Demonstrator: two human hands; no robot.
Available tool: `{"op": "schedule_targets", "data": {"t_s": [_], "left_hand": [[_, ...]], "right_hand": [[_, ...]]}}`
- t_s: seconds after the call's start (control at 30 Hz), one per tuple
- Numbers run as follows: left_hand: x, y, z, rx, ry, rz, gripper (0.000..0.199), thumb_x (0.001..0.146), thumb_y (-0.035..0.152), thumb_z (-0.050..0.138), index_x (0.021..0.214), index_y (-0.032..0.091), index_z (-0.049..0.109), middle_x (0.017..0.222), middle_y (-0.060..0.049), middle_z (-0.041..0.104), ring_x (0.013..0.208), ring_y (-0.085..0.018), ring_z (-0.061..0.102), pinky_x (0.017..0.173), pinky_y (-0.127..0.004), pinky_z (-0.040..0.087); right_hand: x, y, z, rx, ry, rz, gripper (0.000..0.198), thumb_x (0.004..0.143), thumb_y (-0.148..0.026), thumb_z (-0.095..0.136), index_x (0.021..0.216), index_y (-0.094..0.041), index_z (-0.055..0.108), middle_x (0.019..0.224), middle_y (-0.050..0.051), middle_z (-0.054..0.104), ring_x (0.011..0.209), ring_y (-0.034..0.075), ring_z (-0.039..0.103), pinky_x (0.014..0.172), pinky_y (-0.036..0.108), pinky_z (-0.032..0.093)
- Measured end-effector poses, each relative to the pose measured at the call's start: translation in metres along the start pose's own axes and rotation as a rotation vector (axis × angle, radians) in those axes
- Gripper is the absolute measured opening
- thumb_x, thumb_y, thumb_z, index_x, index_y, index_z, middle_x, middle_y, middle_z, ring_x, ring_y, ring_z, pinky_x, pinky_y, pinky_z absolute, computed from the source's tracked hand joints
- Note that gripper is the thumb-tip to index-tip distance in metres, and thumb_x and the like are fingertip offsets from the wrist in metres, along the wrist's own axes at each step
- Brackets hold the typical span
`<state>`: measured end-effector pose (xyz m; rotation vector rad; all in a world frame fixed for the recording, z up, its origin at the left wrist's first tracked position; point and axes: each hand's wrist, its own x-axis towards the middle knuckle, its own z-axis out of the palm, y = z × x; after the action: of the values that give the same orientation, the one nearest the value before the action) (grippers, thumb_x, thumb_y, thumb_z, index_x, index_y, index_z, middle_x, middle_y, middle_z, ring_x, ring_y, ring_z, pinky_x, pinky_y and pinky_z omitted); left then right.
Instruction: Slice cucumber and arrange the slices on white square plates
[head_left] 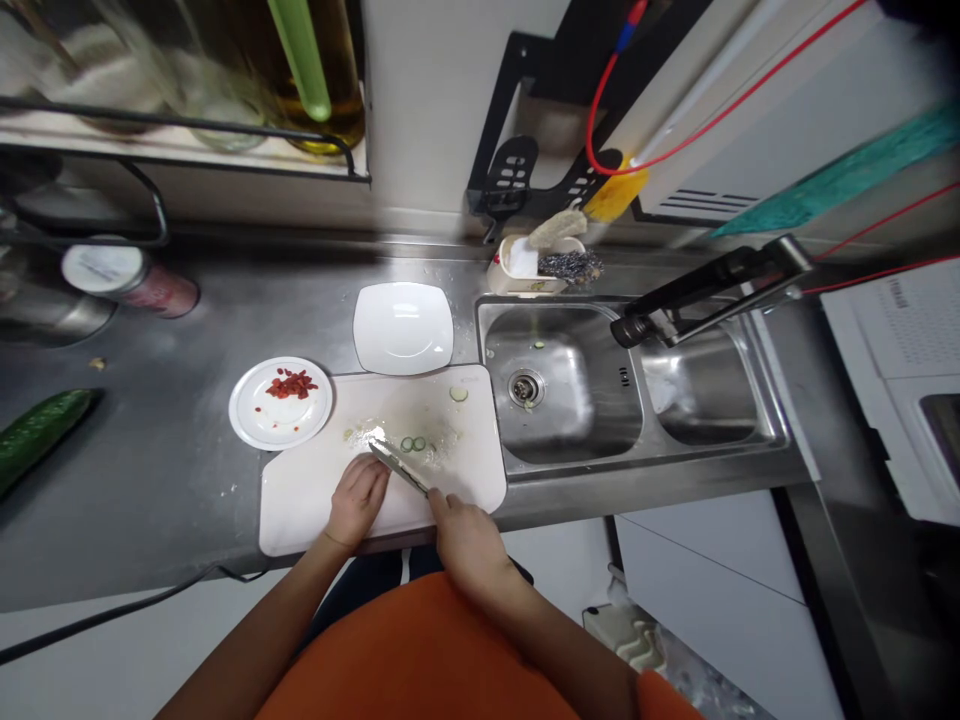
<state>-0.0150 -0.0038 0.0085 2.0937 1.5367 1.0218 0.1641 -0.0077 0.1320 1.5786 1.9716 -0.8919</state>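
My right hand (471, 545) grips a kitchen knife (399, 466), its blade slanting up and left over the white cutting board (304, 508). Beside the blade, my left hand (360, 497) rests on the board with its fingers curled; whatever they hold is hidden. Two thin cucumber slices (419, 443) lie just beyond the knife, amid wet bits. Another cucumber slice (458, 394) sits near the board's far right corner. Chopped red pieces (292, 384) lie on a round white plate (247, 431) at the board's left corner. A squarish white dish (403, 325) stands behind the board.
On the right is a double steel sink (559, 395) with a black faucet (675, 295) reaching over it. A scrubber holder (525, 275) stands behind. A whole cucumber (43, 432) and a pink jar (161, 288) are at left. A shelf (187, 150) overhangs the counter's back.
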Motion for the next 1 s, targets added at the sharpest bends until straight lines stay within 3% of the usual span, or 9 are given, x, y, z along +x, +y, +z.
{"op": "schedule_targets", "data": {"t_s": [1.0], "left_hand": [[0.0008,0.0007,-0.0003,-0.022,-0.002,-0.009,0.014,0.084,0.014,0.05,0.09,0.018,0.062,0.09,-0.006,0.065,0.094,-0.018,0.061,0.09,-0.038,0.049]], "right_hand": [[-0.003,-0.0023,-0.0089,0.032,-0.068,0.027,0.034,0.086,-0.004,0.03,0.111,-0.018,0.049,0.093,0.01,0.064,0.081,0.02,0.064,0.066,0.027,0.045]]}}
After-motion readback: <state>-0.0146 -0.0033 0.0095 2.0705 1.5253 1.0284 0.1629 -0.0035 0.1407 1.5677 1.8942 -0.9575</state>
